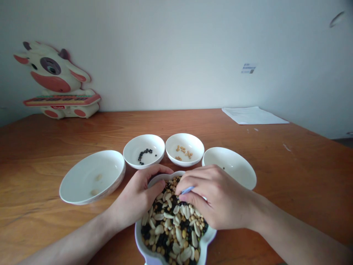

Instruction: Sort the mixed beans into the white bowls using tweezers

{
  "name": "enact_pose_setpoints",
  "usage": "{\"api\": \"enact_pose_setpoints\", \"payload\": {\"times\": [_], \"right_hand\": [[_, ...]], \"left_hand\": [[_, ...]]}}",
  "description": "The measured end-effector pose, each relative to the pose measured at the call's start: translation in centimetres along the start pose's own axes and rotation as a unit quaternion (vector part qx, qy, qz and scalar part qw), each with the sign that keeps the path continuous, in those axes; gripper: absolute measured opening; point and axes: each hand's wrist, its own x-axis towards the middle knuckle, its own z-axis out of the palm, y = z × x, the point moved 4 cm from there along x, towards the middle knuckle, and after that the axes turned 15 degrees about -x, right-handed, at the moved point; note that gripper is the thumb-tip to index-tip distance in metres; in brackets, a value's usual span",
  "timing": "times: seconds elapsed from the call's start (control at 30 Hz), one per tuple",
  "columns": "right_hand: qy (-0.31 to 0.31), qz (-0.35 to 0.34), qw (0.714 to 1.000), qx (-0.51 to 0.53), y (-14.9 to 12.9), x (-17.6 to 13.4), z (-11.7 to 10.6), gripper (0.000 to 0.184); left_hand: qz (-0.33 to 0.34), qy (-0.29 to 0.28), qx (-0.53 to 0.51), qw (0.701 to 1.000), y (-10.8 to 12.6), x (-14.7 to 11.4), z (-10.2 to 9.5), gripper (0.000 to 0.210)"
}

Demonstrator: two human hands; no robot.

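A pale lavender shaped dish [203, 244] stands in front of me, filled with mixed peanuts, yellow soybeans and black beans. At its upper left side, my left hand [139, 195] grips the rim, thumb over the inside edge and fingers along the outside. Over the dish's upper right part is my right hand [217, 195], fingers closed in a pinch around a small blue tool [188, 190]. Most of that tool is hidden by the fingers, so its kind cannot be made out. The right fingertips are just above the beans.
Beyond the dish, white bowls form an arc: a left bowl [79, 180] with two brownish spots, one with black beans [131, 149], one with yellowish pieces [172, 147], and a right bowl [238, 165] with a dark speck. A cow toy keyboard [59, 86] and papers [253, 115] are farther back.
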Motion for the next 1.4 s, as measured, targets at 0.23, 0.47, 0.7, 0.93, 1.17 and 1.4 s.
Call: {"api": "enact_pose_setpoints", "payload": {"times": [0.23, 0.47, 0.7, 0.93, 1.17, 1.4], "right_hand": [[0.028, -0.013, 0.998, 0.058, -0.2, 0.2, -0.9, 0.011], [0.007, -0.014, 0.998, 0.058, -0.4, 0.0, -0.7, 0.012], [-0.046, -0.048, 0.996, 0.059, -0.7, -0.1, 0.3, 0.008], [-0.011, -0.028, 0.993, 0.116, -0.7, -0.2, -0.8, 0.011], [-0.048, -0.041, 0.997, 0.048, -0.8, -0.1, 0.4, 0.01], [-0.003, 0.019, 1.0, -0.005, 0.3, -0.1, -0.5, 0.016]], "left_hand": [[0.003, 0.0, 0.007, 1.0, 0.2, 0.0, 0.0, 0.021], [-0.008, 0.005, 0.0, 1.0, 0.2, -0.1, 0.0, 0.023], [0.004, -0.005, 0.013, 1.0, 0.1, 0.1, 0.0, 0.021], [-0.007, -0.005, -0.003, 1.0, 0.1, 0.0, 0.0, 0.021], [0.0, -0.008, 0.002, 1.0, -0.1, 0.1, 0.0, 0.021], [-0.011, 0.001, -0.005, 1.0, -0.1, 0.0, 0.0, 0.021]]}}
